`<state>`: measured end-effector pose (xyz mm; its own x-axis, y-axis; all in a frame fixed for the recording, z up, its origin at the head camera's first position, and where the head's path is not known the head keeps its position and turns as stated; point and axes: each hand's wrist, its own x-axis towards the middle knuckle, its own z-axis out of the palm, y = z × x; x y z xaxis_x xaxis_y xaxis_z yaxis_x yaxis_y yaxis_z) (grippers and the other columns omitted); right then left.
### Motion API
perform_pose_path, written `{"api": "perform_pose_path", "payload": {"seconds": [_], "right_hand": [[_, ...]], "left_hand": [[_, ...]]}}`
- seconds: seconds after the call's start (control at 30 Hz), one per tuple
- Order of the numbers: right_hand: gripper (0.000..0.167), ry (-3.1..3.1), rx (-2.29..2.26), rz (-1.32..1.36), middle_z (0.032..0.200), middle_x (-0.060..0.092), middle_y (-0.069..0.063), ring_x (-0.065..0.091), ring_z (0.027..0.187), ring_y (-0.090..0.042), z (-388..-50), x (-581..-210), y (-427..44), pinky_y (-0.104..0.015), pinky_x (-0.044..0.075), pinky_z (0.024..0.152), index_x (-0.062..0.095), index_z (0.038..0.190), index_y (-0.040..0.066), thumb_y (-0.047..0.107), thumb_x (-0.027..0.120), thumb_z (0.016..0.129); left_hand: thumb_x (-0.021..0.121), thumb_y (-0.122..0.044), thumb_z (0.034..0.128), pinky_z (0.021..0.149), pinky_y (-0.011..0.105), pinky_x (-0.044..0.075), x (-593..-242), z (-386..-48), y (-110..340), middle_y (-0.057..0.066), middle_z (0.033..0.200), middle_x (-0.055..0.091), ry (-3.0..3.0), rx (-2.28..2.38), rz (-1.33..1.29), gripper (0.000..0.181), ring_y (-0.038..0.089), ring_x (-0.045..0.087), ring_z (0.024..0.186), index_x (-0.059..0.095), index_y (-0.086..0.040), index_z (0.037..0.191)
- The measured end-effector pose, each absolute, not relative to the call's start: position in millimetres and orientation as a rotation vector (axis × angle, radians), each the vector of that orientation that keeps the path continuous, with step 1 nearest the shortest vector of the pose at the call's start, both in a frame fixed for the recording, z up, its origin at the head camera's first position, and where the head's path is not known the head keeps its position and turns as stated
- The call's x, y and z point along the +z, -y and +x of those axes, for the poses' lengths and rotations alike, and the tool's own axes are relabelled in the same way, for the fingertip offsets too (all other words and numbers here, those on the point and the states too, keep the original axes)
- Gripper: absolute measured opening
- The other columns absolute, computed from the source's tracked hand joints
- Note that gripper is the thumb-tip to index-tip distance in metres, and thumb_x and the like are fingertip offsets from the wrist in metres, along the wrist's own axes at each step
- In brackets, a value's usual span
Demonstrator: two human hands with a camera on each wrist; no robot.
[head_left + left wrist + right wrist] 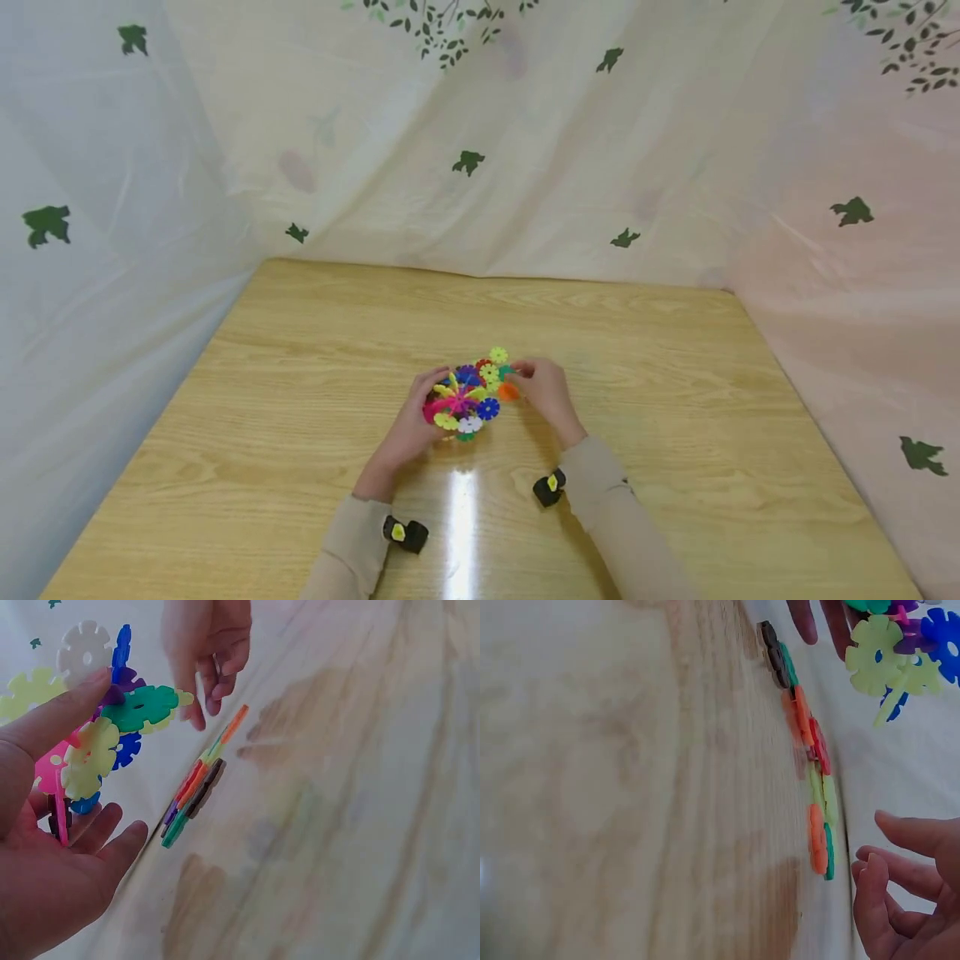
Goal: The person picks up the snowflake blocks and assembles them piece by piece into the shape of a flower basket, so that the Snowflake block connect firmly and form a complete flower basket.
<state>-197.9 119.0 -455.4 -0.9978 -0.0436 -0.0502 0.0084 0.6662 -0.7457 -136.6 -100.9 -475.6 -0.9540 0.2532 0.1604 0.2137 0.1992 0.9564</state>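
Observation:
My left hand (414, 423) grips a cluster of interlocking plastic snowflake discs (461, 402) in pink, yellow, white, blue, purple and green. In the left wrist view, the thumb presses one side of the cluster (90, 761), and the other fingers curl under it. Beside the cluster lie loose snowflake discs (196, 780) on the table, among them orange, red, yellow, green and dark brown ones. Just right of these discs is my right hand (549, 390). Seen from the right wrist, that hand (911, 892) has its thumb and bent fingers apart, with nothing between them.
The wood-grain table (675, 400) extends on all sides of the hands. A pale curtain (540, 167) printed with green birds and leaves hangs behind it and along both sides. Black wrist cameras are strapped to both sleeves. A bright light reflection lies on the near tabletop.

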Motion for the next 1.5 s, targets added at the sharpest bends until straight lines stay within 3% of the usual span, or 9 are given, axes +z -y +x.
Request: {"api": "perform_pose_path", "payload": {"seconds": [0.13,0.23,0.43,0.63,0.87,1.13,1.23,1.37,1.5], "right_hand": [[0.031,-2.914,-0.952,-0.153,0.087,0.07,-0.01,0.062,0.073,-0.019,-213.4,-454.9,-104.6,-0.028,0.052,0.064,0.071,0.099,0.002,0.029,0.075,0.084],[0.028,-2.946,-0.824,-0.153,0.089,0.071,-0.009,0.063,0.08,-0.021,-218.0,-452.8,-99.8,-0.032,0.054,0.07,0.069,0.095,0.004,0.028,0.076,0.083],[0.013,-2.84,-1.192,-0.149,0.088,0.071,-0.013,0.065,0.077,-0.025,-207.6,-438.3,-107.0,-0.026,0.052,0.057,0.065,0.093,0.002,0.015,0.065,0.092],[0.023,-2.691,-1.428,-0.225,0.081,0.066,-0.022,0.06,0.067,-0.036,-174.3,-421.3,-113.3,-0.027,0.052,0.048,0.061,0.088,-0.002,0.016,0.052,0.1],[0.019,-2.759,-1.333,-0.315,0.076,0.067,-0.012,0.064,0.07,-0.028,-150.4,-425.0,-111.6,-0.017,0.046,0.05,0.067,0.089,0.003,0.015,0.055,0.098],[0.019,-2.684,-1.381,-0.269,0.076,0.065,-0.017,0.057,0.059,-0.021,-143.2,-429.5,-115.2,-0.017,0.042,0.044,0.066,0.084,0.004,0.014,0.057,0.098],[0.02,-2.662,-1.373,-0.296,0.076,0.064,-0.019,0.051,0.054,-0.017,-141.6,-431.1,-116.8,-0.019,0.043,0.042,0.065,0.083,0.004,0.014,0.056,0.098],[0.021,-2.633,-1.427,-0.289,0.076,0.062,-0.021,0.055,0.059,-0.024,-139.6,-435.7,-116.9,-0.029,0.052,0.045,0.063,0.081,0.003,0.013,0.055,0.098],[0.02,-2.639,-1.508,-0.192,0.075,0.061,-0.016,0.054,0.059,-0.02,-134.6,-441.9,-111.0,-0.034,0.055,0.047,0.065,0.082,0.002,0.012,0.057,0.097]], "left_hand": [[0.075,0.01,0.0726,0.116,0.063,0.025,-474.7,-139.3,102.9,0.025,0.152,0.025,-2.397,1.92,0.475,0.082,0.05,0.028,0.139,0.037,0.0,0.144],[0.075,0.01,0.0713,0.116,0.064,0.025,-474.1,-140.8,102.4,0.026,0.151,0.025,-2.391,1.921,0.512,0.083,0.05,0.028,0.138,0.037,0.0,0.145],[0.073,0.01,0.0709,0.115,0.064,0.028,-473.5,-142.3,100.5,0.027,0.143,0.033,-2.33,1.918,0.479,0.086,0.047,0.036,0.133,0.035,-0.005,0.147],[0.073,0.01,0.0733,0.116,0.058,0.031,-474.7,-143.3,99.1,0.027,0.152,0.032,-2.265,1.919,0.457,0.089,0.047,0.038,0.136,0.031,-0.007,0.15],[0.073,0.009,0.0734,0.115,0.056,0.032,-475.4,-140.3,99.1,0.024,0.154,0.03,-2.262,1.905,0.447,0.088,0.046,0.036,0.138,0.033,-0.01,0.149],[0.073,0.009,0.0739,0.114,0.056,0.035,-475.7,-139.4,99.0,0.027,0.154,0.029,-2.255,1.863,0.489,0.085,0.048,0.037,0.137,0.034,-0.008,0.148],[0.072,0.01,0.0736,0.112,0.055,0.038,-475.9,-138.4,99.8,0.027,0.151,0.033,-2.238,1.855,0.508,0.086,0.047,0.04,0.134,0.035,-0.009,0.148],[0.073,0.01,0.0718,0.11,0.053,0.042,-475.8,-136.7,100.3,0.027,0.148,0.038,-2.188,1.866,0.518,0.089,0.046,0.044,0.131,0.033,-0.008,0.149],[0.073,0.011,0.0713,0.107,0.05,0.047,-475.4,-135.3,99.8,0.027,0.146,0.041,-2.146,1.891,0.522,0.089,0.046,0.047,0.129,0.034,-0.008,0.149]]}}
